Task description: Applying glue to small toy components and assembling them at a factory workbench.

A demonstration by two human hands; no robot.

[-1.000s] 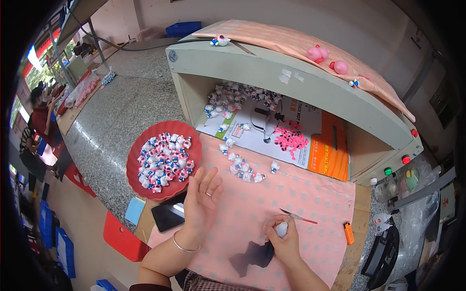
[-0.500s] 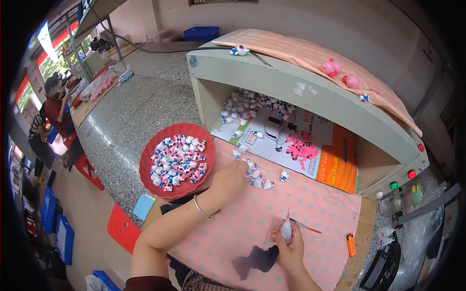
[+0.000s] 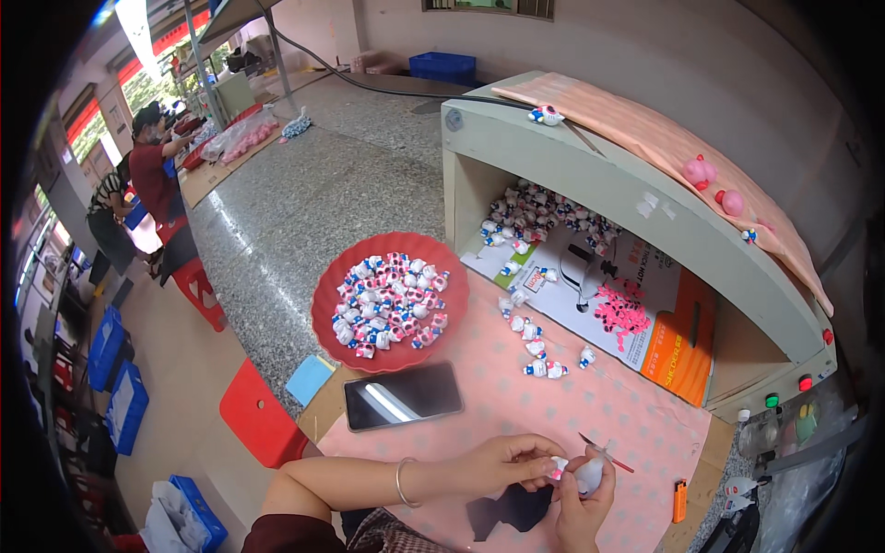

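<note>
My left hand [image 3: 502, 461] and my right hand [image 3: 583, 505] meet at the near edge of the pink-clothed table [image 3: 636, 415]. The left fingertips pinch a small white and pink figurine [image 3: 557, 467]. The right hand grips a rounded white figurine [image 3: 590, 476] together with a thin red-handled brush [image 3: 608, 454] that sticks up to the right. The two pieces touch or nearly touch. A red round tray [image 3: 324, 297] heaped with several small figurines lies to the far left of the hands.
A black phone [image 3: 403, 394] lies between tray and hands. Loose figurines [image 3: 535, 346] dot the cloth, with more piled inside the open green cabinet [image 3: 599, 175]. An orange lighter [image 3: 678, 500], a dark scrap [image 3: 512, 509] and a red stool [image 3: 261, 415] are nearby. People [image 3: 152, 166] work far left.
My left hand reached out to the loose figurines by the tray, then came back to my right hand with a small figurine. The right hand stayed in place with its figurine and brush.
</note>
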